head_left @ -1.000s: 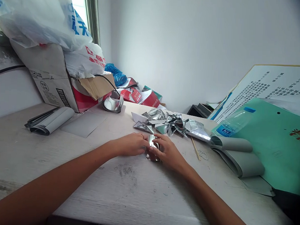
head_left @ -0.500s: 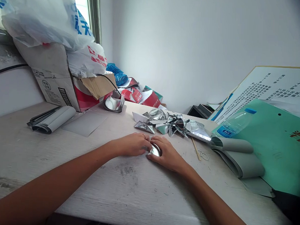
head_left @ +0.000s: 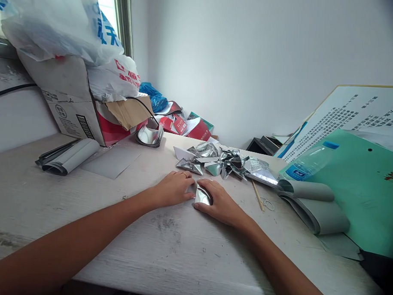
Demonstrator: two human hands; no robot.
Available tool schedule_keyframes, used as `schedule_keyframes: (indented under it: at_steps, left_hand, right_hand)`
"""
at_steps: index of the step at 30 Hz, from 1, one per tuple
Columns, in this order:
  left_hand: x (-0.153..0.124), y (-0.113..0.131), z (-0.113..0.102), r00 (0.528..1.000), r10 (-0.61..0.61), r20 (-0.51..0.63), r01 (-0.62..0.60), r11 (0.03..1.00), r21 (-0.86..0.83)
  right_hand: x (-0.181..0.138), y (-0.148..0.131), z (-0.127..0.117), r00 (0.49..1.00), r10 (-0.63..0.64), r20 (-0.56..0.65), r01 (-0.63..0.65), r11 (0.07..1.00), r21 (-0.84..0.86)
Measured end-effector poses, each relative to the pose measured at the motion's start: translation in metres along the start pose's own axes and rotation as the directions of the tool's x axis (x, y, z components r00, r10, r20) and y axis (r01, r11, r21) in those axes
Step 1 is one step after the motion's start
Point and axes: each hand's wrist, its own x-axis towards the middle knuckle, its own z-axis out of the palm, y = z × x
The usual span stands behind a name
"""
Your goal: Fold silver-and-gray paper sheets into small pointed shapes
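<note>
On the table [head_left: 167, 258], the right hand [head_left: 220, 203] clasps silvery foil [head_left: 201, 196], the left hand [head_left: 173, 189] beside it, grip unclear.

Loads of open tabletop [head_left: 179, 259] between the 2 forearms [head_left: 84, 229]. Gap between left hand [head_left: 174, 189] and right hand [head_left: 221, 202] is super tight, shiny sheet [head_left: 201, 197] in it. Straight past, silver pile [head_left: 215, 159] blocks you; wooden stick [head_left: 258, 196] off to the right.

This looks like a makeshift work corner in a home or an office, which cannot be told: plain wall [head_left: 235, 58], window [head_left: 106, 6] and a scuffed table [head_left: 131, 257]. Bags [head_left: 59, 28] top a box [head_left: 67, 95] near the table's far left corner, a printed board [head_left: 333, 113] slants by its right edge, and foil pieces [head_left: 213, 166] crowd towards its far edge.
</note>
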Motion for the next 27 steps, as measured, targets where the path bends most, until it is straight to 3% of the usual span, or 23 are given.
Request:
schedule_keyframes:
  at_steps: [6,12,27]
  left_hand:
    - [-0.0006,-0.0043,0.0002,0.998,0.028,0.049,-0.029,0.999,0.030]
    - [-0.0017,-0.0031,-0.0032,0.995,0.043,0.093,-0.047,0.998,0.045]
    - [-0.0026,-0.0045,-0.0038,0.995,0.066,0.069,-0.070,0.996,0.063]
  right_hand:
    - [-0.0014,0.0019,0.0011,0.999,0.025,0.034,-0.025,1.000,-0.008]
    - [-0.0043,0.0054,0.0036,0.982,0.159,0.097,-0.160,0.987,0.006]
    - [-0.0048,0.0061,0.0017,0.975,0.160,0.156,-0.154,0.987,-0.051]
